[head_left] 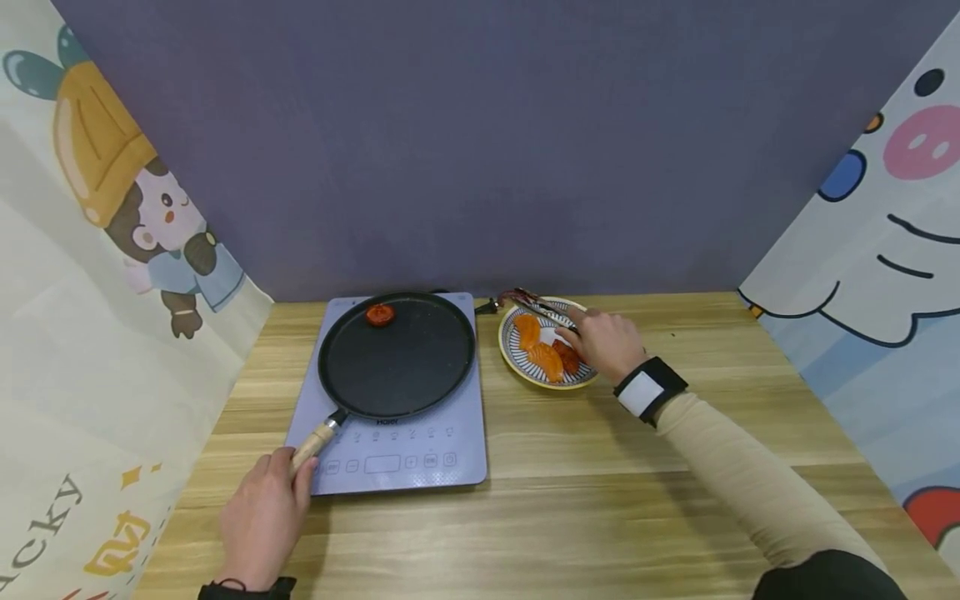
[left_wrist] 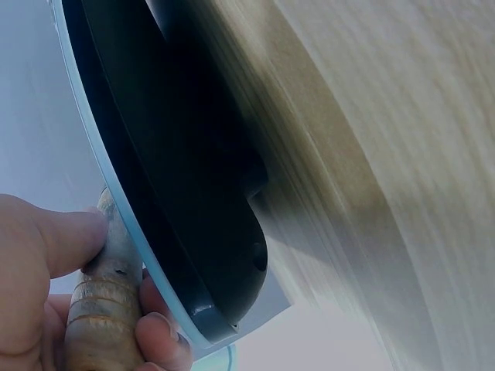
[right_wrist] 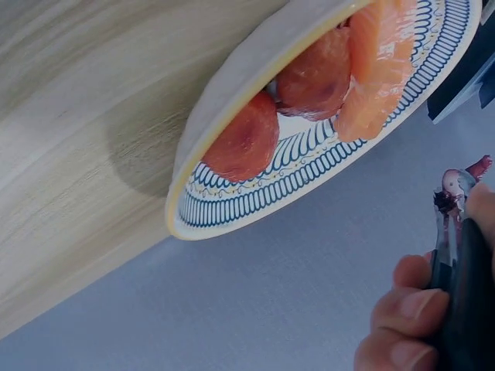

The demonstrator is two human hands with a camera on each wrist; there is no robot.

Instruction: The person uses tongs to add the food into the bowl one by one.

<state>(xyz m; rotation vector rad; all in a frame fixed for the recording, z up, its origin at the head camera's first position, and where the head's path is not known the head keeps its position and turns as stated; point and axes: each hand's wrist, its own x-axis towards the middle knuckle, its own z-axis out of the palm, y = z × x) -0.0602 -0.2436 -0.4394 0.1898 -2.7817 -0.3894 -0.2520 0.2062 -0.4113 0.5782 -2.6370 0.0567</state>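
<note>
My left hand grips the wooden handle of a flat black frying pan, with the thumb along it in the left wrist view. One round red food piece lies near the pan's far left rim. My right hand holds tongs over a patterned plate. A dark reddish piece of food, its kind unclear, is between the tong tips. On the plate lie orange salmon pieces and round red pieces.
The pan stands on a pale induction cooker with touch controls. Its dark cable comes out by the plate's far left. A grey-purple panel rises behind the wooden table, and printed sheets flank both sides.
</note>
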